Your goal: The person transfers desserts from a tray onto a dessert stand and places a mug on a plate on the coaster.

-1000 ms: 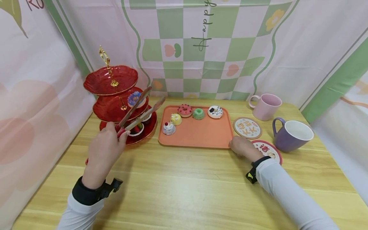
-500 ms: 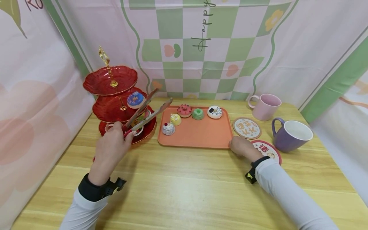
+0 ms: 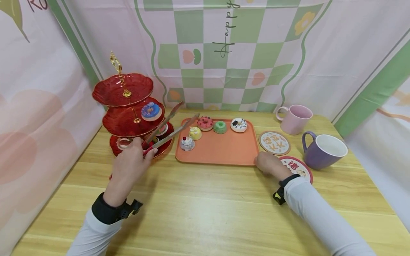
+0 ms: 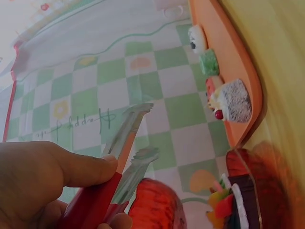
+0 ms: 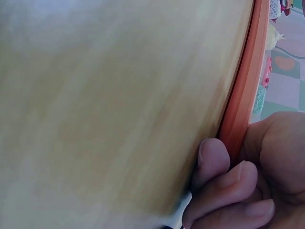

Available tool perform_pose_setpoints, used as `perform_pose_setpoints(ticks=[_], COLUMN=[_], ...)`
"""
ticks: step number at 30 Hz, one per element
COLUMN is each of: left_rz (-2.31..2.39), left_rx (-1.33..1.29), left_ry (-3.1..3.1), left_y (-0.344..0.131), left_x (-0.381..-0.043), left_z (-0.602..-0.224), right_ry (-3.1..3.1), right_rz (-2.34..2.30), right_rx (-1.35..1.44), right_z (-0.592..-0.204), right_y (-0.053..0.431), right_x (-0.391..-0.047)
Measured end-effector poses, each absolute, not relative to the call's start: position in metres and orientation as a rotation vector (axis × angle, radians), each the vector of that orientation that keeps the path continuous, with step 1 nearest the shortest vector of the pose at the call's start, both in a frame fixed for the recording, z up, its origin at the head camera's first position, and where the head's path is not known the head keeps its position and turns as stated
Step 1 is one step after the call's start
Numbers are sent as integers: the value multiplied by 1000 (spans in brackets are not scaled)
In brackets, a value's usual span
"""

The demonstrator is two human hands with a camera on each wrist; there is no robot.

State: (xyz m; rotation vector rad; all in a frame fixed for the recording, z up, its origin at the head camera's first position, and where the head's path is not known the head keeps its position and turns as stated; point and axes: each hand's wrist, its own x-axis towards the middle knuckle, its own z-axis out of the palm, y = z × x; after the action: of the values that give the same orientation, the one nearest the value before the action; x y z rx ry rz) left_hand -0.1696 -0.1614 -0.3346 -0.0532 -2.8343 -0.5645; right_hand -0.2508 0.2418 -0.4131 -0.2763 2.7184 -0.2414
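My left hand holds metal tongs by their red handles. Their two arms are spread apart with nothing between the tips, as the left wrist view also shows. In the head view the tips overlap the left edge of an orange tray. My right hand grips the tray's front right corner; in the right wrist view its fingers curl at the rim. On the tray sit a white cake with a cherry, a yellow cake, and pink, green and white donuts.
A three-tier red stand stands at left; a blue donut sits on its middle tier and several pastries on its bottom tier. At right are two round coasters, a pink mug and a purple mug.
My left hand and the tongs have moved right, away from the blue donut on the stand and towards the tray. The right hand stays at the tray corner.
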Motion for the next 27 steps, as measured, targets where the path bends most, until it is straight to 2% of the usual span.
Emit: perform_pose_setpoints(ticks=[20, 27], left_rz=[-646, -676], left_rx=[-103, -87], left_ry=[-2897, -2957], left_y=[-148, -151], left_x=[-202, -213], left_z=[-364, -372], right_ry=[2711, 2692], right_rz=[-265, -199], right_rx=[-271, -345], right_z=[-413, -413], right_y=[243, 243], right_x=[-252, -253])
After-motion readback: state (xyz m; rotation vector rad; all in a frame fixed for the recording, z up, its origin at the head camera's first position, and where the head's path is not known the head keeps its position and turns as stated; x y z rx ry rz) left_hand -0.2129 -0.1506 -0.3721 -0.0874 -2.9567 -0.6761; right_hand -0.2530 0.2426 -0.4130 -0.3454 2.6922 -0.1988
